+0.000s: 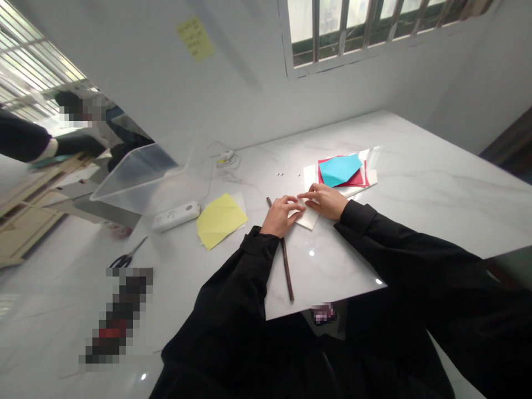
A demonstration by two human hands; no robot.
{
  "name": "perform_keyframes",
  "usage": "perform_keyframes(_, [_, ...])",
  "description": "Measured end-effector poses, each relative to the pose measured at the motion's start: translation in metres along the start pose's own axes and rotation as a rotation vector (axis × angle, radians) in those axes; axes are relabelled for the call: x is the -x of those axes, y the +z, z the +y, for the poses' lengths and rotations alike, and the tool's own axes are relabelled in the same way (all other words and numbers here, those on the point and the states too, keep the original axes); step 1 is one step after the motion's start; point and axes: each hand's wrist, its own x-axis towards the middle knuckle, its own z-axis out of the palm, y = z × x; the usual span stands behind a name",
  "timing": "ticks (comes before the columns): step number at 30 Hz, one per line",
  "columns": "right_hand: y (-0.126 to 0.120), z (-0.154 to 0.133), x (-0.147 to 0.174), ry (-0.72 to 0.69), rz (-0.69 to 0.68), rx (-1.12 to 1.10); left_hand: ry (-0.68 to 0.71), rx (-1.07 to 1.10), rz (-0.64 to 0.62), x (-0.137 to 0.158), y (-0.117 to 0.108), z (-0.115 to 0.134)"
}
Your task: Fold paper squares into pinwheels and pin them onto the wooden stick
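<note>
My left hand (pixel 280 216) and my right hand (pixel 329 201) meet over a small piece of off-white paper (pixel 308 220) on the marble-patterned table. Thumb and fingers of each hand are bent and closed on the paper, which is partly hidden under them. A thin dark brown stick (pixel 286 271) runs beneath my left wrist toward the table's front edge. Just beyond my right hand lies a blue sheet (pixel 341 169) on top of red paper (pixel 357 180) and white pieces. To the left of my left hand is a yellow sheet (pixel 221 220) over a white one.
Scissors (pixel 128 255) lie at the left, near a blurred-out dark object (pixel 118 318). A white power strip (pixel 177 216) sits beside a clear plastic bin (pixel 124 180). Small white bits (pixel 280 174) lie farther back. A yellow note (pixel 195 39) is on the wall. Another person (pixel 112 124) is at far left.
</note>
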Motion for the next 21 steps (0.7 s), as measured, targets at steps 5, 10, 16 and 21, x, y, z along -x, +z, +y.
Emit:
perform_keyframes(5, [0.003,0.001,0.001,-0.008,0.004,0.048,0.012,-0.017,-0.026,0.0,-0.001,0.001])
perform_keyframes(10, [0.002,-0.001,0.001,0.006,-0.017,0.116,0.001,-0.035,-0.029,-0.001,-0.001,0.001])
perform_keyframes(16, [-0.007,-0.015,0.0,0.01,-0.103,0.269,0.005,-0.047,-0.025,-0.001,0.0,0.002])
perform_keyframes(21, [-0.011,-0.016,-0.001,0.015,-0.126,0.319,0.01,-0.039,-0.032,-0.001,-0.001,0.002])
